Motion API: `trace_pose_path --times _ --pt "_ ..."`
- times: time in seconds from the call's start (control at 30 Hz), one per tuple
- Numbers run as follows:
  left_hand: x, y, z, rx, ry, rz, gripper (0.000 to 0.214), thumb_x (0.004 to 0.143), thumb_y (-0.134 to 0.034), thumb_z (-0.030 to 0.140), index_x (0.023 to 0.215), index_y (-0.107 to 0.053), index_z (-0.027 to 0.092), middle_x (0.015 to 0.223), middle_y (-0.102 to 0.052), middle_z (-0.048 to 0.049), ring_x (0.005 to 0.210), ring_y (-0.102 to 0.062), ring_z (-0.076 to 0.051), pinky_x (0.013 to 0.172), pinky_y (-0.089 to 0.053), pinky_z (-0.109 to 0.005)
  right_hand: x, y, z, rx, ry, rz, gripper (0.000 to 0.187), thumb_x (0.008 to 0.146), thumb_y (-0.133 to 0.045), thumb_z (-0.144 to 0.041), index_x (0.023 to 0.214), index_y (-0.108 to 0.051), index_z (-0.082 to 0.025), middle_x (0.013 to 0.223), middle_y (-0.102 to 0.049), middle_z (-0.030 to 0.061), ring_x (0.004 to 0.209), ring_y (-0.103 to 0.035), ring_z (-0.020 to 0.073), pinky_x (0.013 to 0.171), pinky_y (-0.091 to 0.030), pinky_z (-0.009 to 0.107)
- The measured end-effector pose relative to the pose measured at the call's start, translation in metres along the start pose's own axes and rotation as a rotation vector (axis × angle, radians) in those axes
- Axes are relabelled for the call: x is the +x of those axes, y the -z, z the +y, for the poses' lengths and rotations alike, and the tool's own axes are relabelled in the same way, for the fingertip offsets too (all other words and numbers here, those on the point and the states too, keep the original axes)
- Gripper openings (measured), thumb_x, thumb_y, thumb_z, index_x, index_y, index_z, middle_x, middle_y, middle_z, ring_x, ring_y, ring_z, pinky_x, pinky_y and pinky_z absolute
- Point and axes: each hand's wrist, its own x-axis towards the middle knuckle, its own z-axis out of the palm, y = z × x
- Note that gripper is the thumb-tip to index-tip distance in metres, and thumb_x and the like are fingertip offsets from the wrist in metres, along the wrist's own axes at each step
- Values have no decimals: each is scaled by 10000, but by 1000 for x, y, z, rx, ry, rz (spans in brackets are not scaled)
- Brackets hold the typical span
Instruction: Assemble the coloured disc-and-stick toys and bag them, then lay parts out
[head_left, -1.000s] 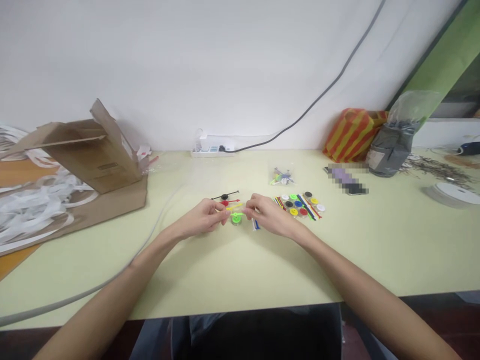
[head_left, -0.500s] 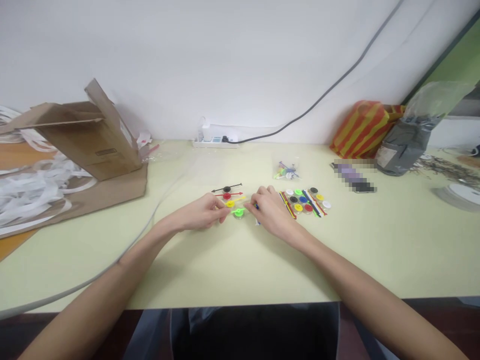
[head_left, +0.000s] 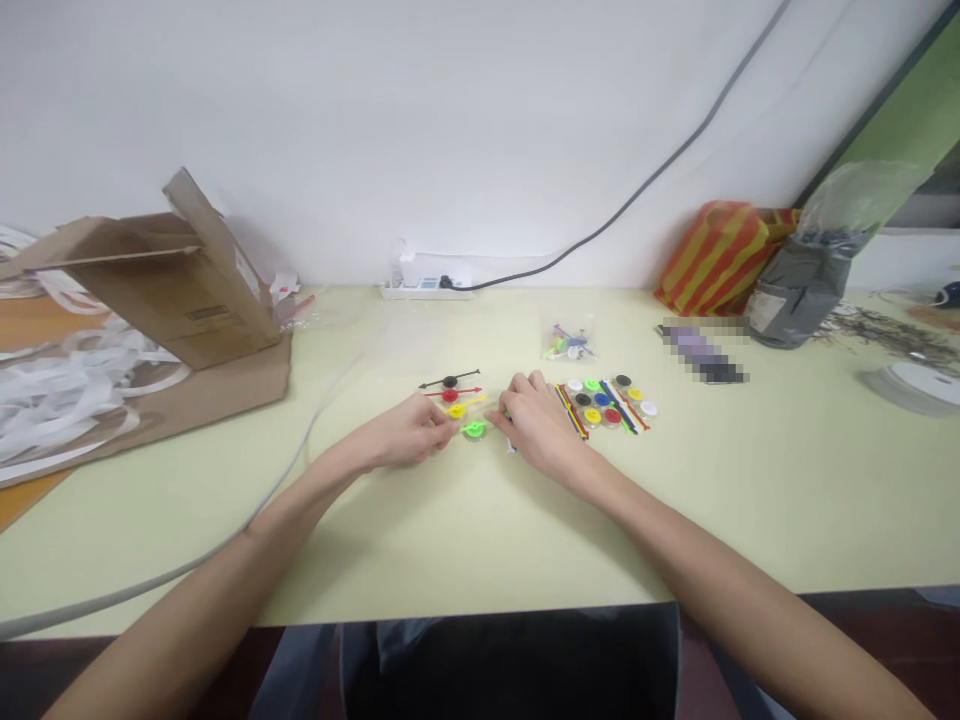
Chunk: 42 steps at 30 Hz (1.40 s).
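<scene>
Green spinner [head_left: 474, 430] sat on the table [head_left: 480, 540] between the hands, left hand [head_left: 412, 430] pinching its left arrow end, likely to steady it, right hand [head_left: 541, 425] curled by a white piece [head_left: 511, 447], grip hidden, can't tell. Yellow spinner [head_left: 456, 411], red spinner [head_left: 450, 396] and black spinner [head_left: 450, 382] lay stepped behind, apparently spaced so arrows didn't overlap; discs [head_left: 601, 400] and strips [head_left: 572, 412] sat grouped rightward, probably for reach.

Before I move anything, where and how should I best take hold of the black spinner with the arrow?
Probably by its round middle, from above and the far, wall side. The black spinner has a thick hub, easier to pinch than its slender arms, which reach out to either side. The red spinner sits close on the near side, leaving less finger room there.
</scene>
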Motion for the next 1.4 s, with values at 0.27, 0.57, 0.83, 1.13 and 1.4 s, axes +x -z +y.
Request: trace_pose_path --times 0.27,0.57,0.83,1.13,1.4 --pt "-3 -3 3 143 -49 68 438 908 -481 444 574 -539 168 512 -431 11 452 -356 -103 454 -250 -243 -1 0 2 45 90 70 270 1019 -506 -329 887 -673 -164 1058 -581 127 1013 -468 263 839 -402 383" --pt "-7 -16 10 358 -369 261 340 984 -424 359 1268 -553 223 516 -373 96 469 -354 -129 549 -291 -231 3 9 10 63 159 164 249 1038 -452 -254 1181 -635 -163 1221 -574 136 1136 -457 270 920 -407 395" --pt "3 -27 -5 814 -541 344 268 972 -404 198 931 -668 221 656 -623 -3 591 -587 -153 572 -316 -254 5 48 65 250 130 -36 43 886 -710 -202 897 -742 -175 935 -615 61 918 -561 201 817 -427 314" --pt "5 -30 -2 1046 -394 323 238 963 -404 120 901 -625 185 759 -706 -59 702 -676 -213 583 -392 -290 8 29 55 163 143 -28 71 868 -704 -113 837 -754 -152 898 -641 75 882 -561 198 743 -387 291" --pt "5 -27 -4 1006 -366 346 220 958 -405 119 961 -614 189 763 -695 -51 675 -657 -195 581 -409 -274 -2 15 16 280 437 -31 68 919 -673 -181 952 -732 -176 892 -616 57 907 -524 190 748 -382 283"
